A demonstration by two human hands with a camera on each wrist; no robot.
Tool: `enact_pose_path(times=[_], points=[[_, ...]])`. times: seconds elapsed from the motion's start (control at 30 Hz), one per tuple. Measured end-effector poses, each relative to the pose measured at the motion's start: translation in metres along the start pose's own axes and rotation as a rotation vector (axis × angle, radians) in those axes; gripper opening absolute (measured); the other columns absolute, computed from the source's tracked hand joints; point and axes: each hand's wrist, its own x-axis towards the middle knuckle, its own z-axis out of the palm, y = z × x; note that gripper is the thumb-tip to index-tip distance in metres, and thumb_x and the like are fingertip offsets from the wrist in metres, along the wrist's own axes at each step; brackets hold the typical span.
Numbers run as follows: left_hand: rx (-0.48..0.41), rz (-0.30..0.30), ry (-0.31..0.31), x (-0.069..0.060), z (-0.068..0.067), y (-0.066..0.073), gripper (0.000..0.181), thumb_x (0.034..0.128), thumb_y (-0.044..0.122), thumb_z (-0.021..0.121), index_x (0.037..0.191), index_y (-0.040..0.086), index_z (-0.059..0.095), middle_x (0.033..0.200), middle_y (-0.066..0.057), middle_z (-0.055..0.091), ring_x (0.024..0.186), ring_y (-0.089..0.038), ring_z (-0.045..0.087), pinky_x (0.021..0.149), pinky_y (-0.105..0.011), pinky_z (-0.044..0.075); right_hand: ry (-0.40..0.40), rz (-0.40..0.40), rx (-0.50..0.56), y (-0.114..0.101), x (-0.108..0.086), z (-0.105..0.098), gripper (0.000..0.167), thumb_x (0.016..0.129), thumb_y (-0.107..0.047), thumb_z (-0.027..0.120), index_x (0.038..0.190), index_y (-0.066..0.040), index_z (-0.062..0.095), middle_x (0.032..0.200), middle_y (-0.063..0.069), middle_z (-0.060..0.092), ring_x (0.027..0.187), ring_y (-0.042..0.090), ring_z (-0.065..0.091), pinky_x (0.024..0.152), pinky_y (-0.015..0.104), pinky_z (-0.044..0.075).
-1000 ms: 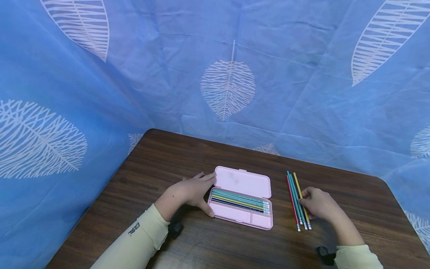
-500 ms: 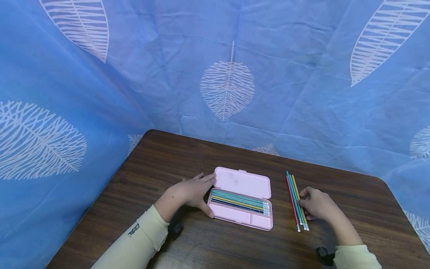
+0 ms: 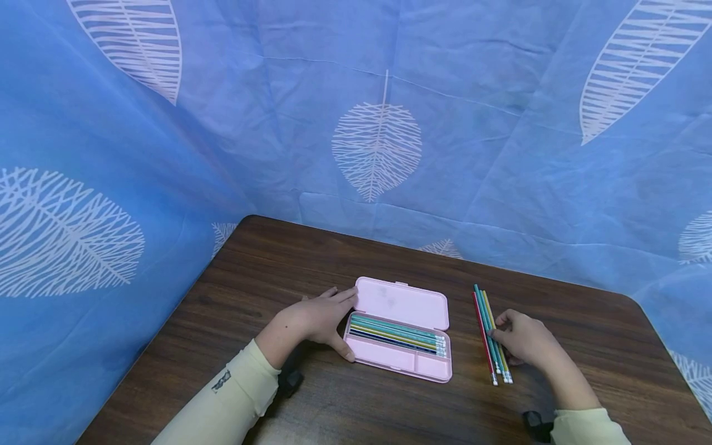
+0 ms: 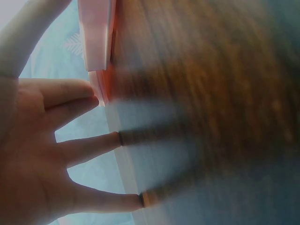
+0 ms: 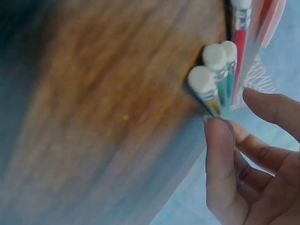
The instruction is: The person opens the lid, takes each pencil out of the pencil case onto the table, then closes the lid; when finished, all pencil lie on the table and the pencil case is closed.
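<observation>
A pink case (image 3: pixel 389 358) lies with its lid (image 3: pixel 402 301) folded back; several pencils (image 3: pixel 389 332) rest in its long compartment. My left hand (image 3: pixel 319 318) is spread at the case's left end, fingertips at the lid and thumb at the lower corner. The left wrist view shows that hand (image 4: pixel 42 154) with fingers apart beside the pink edge (image 4: pixel 96 37). Right of the case lie loose red (image 3: pixel 483 334), teal and yellow pencils, side by side. My right hand (image 3: pixel 525 337) touches them from the right, thumb over them. In the right wrist view, a gap separates its bent digits (image 5: pixel 253 159).
The brown wooden table (image 3: pixel 311 259) has its back edge near a blue cloth (image 3: pixel 278 123) with white leaf prints. In the right wrist view, the loose pencils' white erasers (image 5: pixel 214 57) point toward the camera.
The yellow pencil has shifted left against the teal ones, so the loose pencils lie closer together. My right thumb has moved slightly left over them. My left hand stays in place.
</observation>
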Motion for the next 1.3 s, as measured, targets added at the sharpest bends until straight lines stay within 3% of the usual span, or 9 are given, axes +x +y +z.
enact_pose_path(times=[0.3, 0.5, 0.67, 0.93, 1.3], points=[[0.002, 0.003, 0.005, 0.001, 0.001, -0.001, 0.125, 0.0750, 0.066, 0.091, 0.172, 0.019, 0.026, 0.182, 0.002, 0.020, 0.169, -0.035, 0.018, 0.121, -0.083, 0.027, 0.123, -0.147, -0.126, -0.029, -0.012, 0.009, 0.043, 0.101, -0.027, 0.070, 0.124, 0.008, 0.064, 0.074, 0.004, 0.062, 0.058, 0.015, 0.055, 0.054, 0.031, 0.044], [0.006, 0.005, 0.007, 0.001, 0.001, -0.001, 0.125, 0.0752, 0.066, 0.091, 0.172, 0.019, 0.026, 0.182, 0.002, 0.020, 0.169, -0.035, 0.018, 0.121, -0.083, 0.027, 0.100, -0.329, -0.088, -0.062, -0.024, 0.026, 0.031, 0.100, -0.025, 0.075, 0.120, -0.002, 0.071, 0.076, -0.002, 0.060, 0.056, 0.009, 0.045, 0.052, 0.025, 0.037], [0.005, 0.007, 0.010, 0.001, 0.001, -0.001, 0.125, 0.0751, 0.066, 0.090, 0.172, 0.019, 0.026, 0.182, 0.002, 0.020, 0.169, -0.035, 0.018, 0.121, -0.083, 0.027, 0.076, -0.444, -0.064, -0.082, -0.027, 0.043, 0.024, 0.097, -0.021, 0.079, 0.114, -0.006, 0.073, 0.081, -0.004, 0.058, 0.062, 0.005, 0.044, 0.057, 0.023, 0.039], [-0.001, 0.004, 0.011, 0.000, 0.001, 0.000, 0.126, 0.0749, 0.065, 0.091, 0.172, 0.018, 0.026, 0.182, 0.002, 0.020, 0.169, -0.035, 0.019, 0.121, -0.083, 0.026, 0.047, -0.549, -0.109, -0.098, -0.024, 0.062, 0.018, 0.095, -0.016, 0.080, 0.111, -0.010, 0.076, 0.092, -0.006, 0.065, 0.084, 0.006, 0.056, 0.073, 0.023, 0.050], [0.000, 0.003, 0.011, -0.001, 0.000, 0.001, 0.125, 0.0748, 0.064, 0.092, 0.171, 0.018, 0.027, 0.182, 0.002, 0.020, 0.169, -0.036, 0.019, 0.120, -0.083, 0.027, -0.007, -0.579, -0.115, -0.106, -0.021, 0.067, 0.019, 0.095, -0.018, 0.081, 0.110, -0.010, 0.075, 0.089, -0.007, 0.061, 0.082, 0.007, 0.054, 0.072, 0.024, 0.047]])
